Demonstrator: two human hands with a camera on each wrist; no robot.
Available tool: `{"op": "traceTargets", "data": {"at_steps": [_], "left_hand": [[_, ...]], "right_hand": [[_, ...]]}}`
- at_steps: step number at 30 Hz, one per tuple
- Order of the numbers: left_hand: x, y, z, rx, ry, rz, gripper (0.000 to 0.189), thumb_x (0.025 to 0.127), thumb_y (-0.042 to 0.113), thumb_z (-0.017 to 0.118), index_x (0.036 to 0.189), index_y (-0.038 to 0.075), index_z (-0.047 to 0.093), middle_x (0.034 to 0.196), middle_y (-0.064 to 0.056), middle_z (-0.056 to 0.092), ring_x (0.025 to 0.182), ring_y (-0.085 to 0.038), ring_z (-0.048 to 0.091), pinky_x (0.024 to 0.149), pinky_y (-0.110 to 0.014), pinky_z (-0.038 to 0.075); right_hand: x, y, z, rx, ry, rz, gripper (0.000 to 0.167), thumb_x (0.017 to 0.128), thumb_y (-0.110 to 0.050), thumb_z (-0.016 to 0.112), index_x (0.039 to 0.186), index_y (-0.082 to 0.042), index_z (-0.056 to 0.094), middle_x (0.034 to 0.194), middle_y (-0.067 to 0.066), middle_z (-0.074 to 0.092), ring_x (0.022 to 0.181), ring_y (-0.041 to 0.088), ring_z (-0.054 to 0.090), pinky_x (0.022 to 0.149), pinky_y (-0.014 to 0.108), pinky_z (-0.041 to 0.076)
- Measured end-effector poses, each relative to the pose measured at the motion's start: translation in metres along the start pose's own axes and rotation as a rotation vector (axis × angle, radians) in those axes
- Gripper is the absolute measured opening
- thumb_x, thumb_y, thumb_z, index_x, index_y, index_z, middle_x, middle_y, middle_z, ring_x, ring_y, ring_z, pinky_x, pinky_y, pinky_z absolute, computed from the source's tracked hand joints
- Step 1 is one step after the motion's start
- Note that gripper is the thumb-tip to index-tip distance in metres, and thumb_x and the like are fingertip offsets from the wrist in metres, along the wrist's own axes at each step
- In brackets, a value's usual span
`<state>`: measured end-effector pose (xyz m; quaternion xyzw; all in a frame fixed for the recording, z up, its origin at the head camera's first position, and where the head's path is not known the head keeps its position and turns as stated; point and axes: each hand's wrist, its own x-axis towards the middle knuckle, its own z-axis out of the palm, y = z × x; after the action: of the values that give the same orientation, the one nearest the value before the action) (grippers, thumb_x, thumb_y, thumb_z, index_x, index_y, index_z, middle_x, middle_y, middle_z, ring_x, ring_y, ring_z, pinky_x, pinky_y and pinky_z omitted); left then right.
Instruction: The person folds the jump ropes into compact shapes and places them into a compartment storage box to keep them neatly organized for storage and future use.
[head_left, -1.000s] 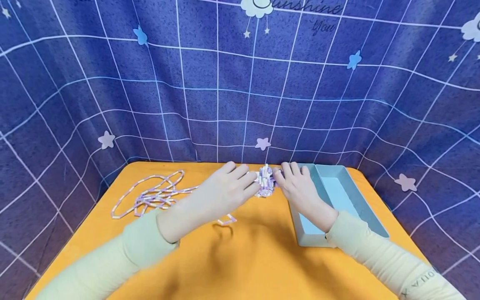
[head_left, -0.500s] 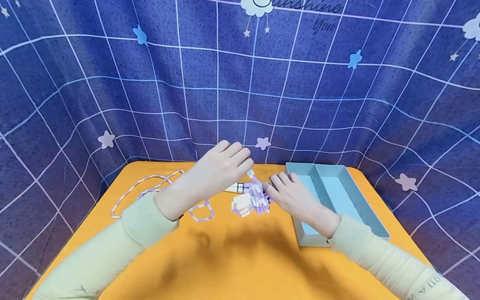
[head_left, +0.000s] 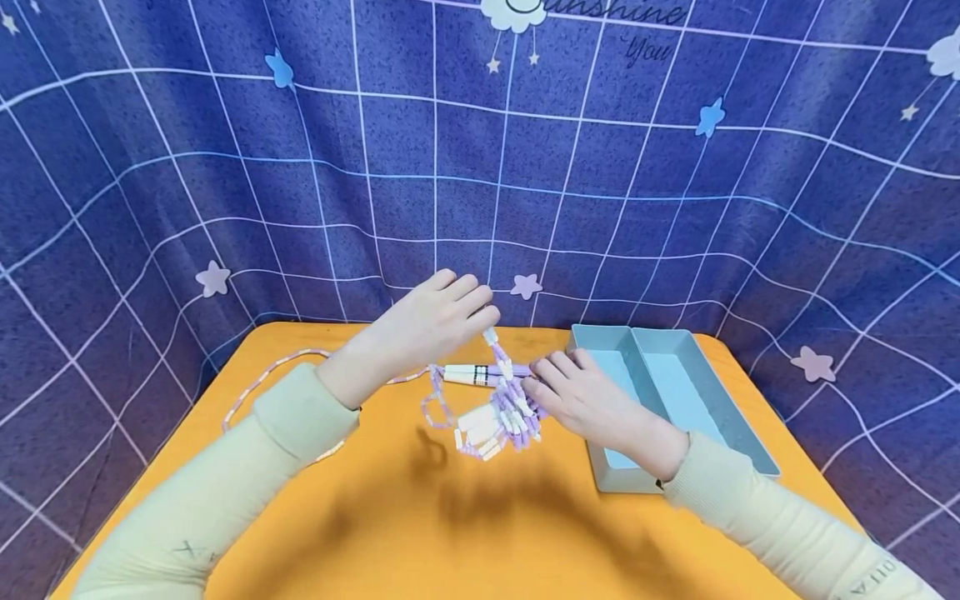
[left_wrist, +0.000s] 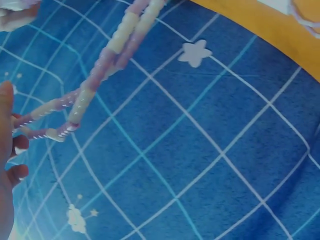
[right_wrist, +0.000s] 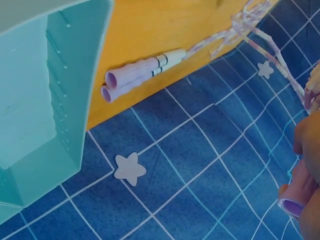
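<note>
A bundled jump rope with purple and white beads (head_left: 517,421) hangs between my hands over the table. My right hand (head_left: 581,392) grips the bundle; the right wrist view shows a purple handle (right_wrist: 298,192) in its fingers. My left hand (head_left: 442,312), raised higher, pinches a beaded loop, whose two strands (left_wrist: 120,37) stretch away in the left wrist view. On the table behind the bundle lie the paired purple and white handles (right_wrist: 132,75) of a second jump rope, its beaded cord (head_left: 262,379) running off to the left, partly hidden under my left forearm.
A light blue two-compartment bin (head_left: 738,417) stands at the table's right side, with my right forearm over its near part. The orange table (head_left: 420,533) ends at the back against a blue gridded curtain (head_left: 465,208).
Both hands have brought the bundle nearer. My left hand has risen and drawn a beaded loop up and to the left, away from my right hand. The second rope's handles have come into view.
</note>
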<state>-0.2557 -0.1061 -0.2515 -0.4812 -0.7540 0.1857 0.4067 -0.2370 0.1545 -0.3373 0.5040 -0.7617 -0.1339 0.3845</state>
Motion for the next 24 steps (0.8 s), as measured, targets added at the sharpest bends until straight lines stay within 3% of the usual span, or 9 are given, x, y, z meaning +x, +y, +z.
{"op": "traceTargets", "data": {"at_steps": [7, 17, 24], "left_hand": [[-0.005, -0.007, 0.020, -0.025, 0.012, 0.010, 0.022, 0.099, 0.015, 0.032, 0.097, 0.009, 0.053, 0.093, -0.004, 0.051, 0.082, -0.022, 0.044, 0.073, -0.032, 0.035], [-0.016, -0.021, 0.044, -0.044, 0.027, -0.019, 0.013, 0.093, 0.009, 0.045, 0.103, 0.009, 0.054, 0.096, -0.004, 0.055, 0.086, -0.022, 0.047, 0.075, -0.033, 0.037], [-0.028, -0.028, 0.061, -0.037, -0.021, -0.055, 0.014, 0.093, 0.007, 0.046, 0.104, 0.008, 0.053, 0.099, -0.005, 0.055, 0.089, -0.023, 0.048, 0.077, -0.034, 0.038]], "right_hand": [[0.000, 0.004, -0.005, 0.041, 0.066, -0.052, 0.029, 0.103, -0.013, 0.023, 0.107, -0.008, 0.052, 0.102, 0.007, 0.054, 0.087, 0.025, 0.048, 0.075, 0.037, 0.038], [-0.003, 0.011, -0.013, 0.133, 0.103, -0.060, 0.026, 0.104, -0.014, 0.024, 0.107, -0.007, 0.049, 0.105, 0.008, 0.054, 0.090, 0.024, 0.049, 0.075, 0.037, 0.037], [-0.003, 0.012, -0.017, 0.161, 0.120, -0.063, 0.022, 0.103, -0.013, 0.027, 0.107, -0.007, 0.048, 0.105, 0.009, 0.054, 0.091, 0.026, 0.050, 0.077, 0.038, 0.038]]}}
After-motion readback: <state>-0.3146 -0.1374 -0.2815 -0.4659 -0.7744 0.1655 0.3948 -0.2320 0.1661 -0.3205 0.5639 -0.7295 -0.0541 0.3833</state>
